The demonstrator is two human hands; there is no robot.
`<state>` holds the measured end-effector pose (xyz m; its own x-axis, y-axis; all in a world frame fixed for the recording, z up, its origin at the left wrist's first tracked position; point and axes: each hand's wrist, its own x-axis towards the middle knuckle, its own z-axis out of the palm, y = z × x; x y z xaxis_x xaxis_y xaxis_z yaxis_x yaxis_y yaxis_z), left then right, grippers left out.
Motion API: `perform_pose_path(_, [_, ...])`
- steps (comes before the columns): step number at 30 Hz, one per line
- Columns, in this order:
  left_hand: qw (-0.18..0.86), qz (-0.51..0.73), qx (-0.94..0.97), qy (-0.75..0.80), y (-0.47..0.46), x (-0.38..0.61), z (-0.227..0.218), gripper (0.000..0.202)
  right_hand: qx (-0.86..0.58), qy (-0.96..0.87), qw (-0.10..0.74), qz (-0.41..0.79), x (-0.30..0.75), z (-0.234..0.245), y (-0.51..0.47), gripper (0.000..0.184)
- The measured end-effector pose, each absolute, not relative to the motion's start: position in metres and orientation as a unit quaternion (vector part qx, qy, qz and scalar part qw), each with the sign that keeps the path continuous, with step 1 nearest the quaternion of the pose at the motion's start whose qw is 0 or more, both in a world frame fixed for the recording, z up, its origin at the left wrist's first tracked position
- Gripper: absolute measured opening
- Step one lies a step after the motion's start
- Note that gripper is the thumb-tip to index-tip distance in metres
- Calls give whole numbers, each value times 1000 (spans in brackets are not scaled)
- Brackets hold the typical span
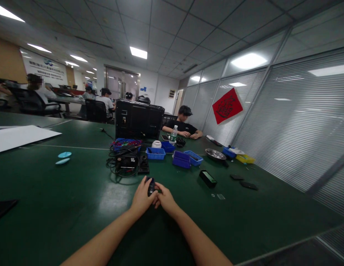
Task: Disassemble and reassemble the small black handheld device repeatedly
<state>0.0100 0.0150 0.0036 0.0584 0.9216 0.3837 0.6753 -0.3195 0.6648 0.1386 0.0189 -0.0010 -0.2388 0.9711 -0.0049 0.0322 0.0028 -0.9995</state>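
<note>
Both my hands meet over the green table in the middle of the head view. My left hand (142,194) is closed around a small dark device (151,186), its fingers along the left side and the thumb at the near end. From the right, my right hand (164,197) has its fingers curled against the same device's near right side. The device looks black with a shiny part; its exact kind cannot be made out. Part of it is hidden behind my fingers.
Beyond my hands lie tangled cables with a black power unit (127,162), blue bins (156,153), a water bottle (174,133) and a monitor (138,120). To the right are an open black box (208,178) and a metal bowl (215,154). A person (184,123) sits across the table.
</note>
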Motion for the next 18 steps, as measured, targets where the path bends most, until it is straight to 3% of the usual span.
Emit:
perform_pose_path(4, [154, 394, 700, 576, 13, 12, 3, 49, -459, -578, 437, 515, 150, -1, 29, 45])
perform_pose_path(10, [143, 386, 687, 598, 5, 5, 10, 47, -549, -616, 454, 336, 184, 4, 42, 24])
perform_pose_path(18, [131, 376, 671, 626, -9, -17, 23, 46, -625, -613, 419, 242, 210, 12, 43, 28])
